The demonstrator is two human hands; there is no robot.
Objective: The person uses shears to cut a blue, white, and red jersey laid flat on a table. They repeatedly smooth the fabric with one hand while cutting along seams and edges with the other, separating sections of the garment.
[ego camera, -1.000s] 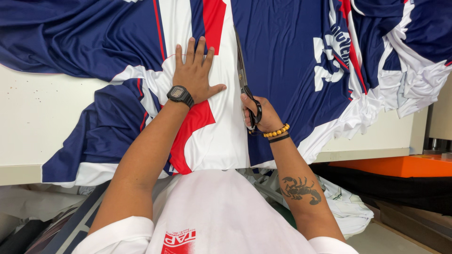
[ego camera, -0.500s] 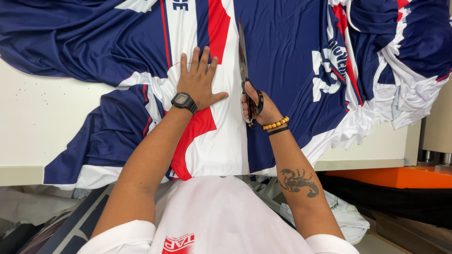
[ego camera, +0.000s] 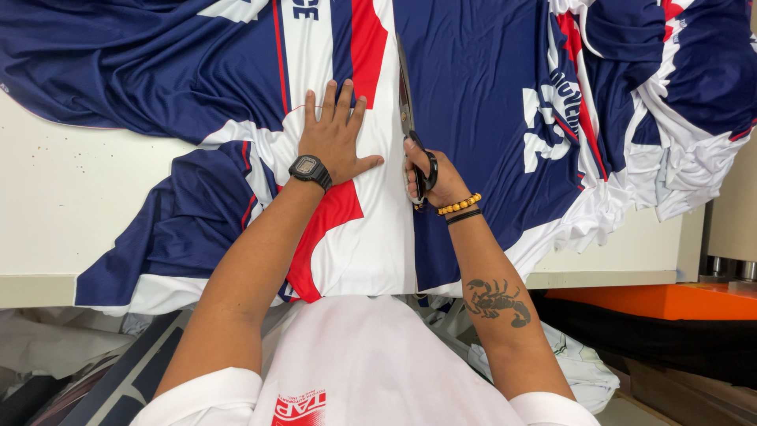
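A large printed fabric (ego camera: 473, 118) in navy, white and red lies spread over a white table (ego camera: 71, 197). My left hand (ego camera: 335, 138), with a black wristwatch, presses flat on the white and red part of the fabric, fingers apart. My right hand (ego camera: 434, 177), wearing bead bracelets, grips the black handles of long scissors (ego camera: 408, 118). The blades point away from me along the line where white meets navy. The two hands are a short gap apart, the left one beside the blades.
The fabric bunches in folds at the right (ego camera: 678, 150) and hangs over the table's front edge. An orange surface (ego camera: 670, 300) sits lower right below the table. More cloth (ego camera: 583, 371) and dark pieces (ego camera: 118, 379) lie under the table near my body.
My right hand and the scissors have moved forward along the fabric, away from me. My left hand has slid forward with them, staying flat.
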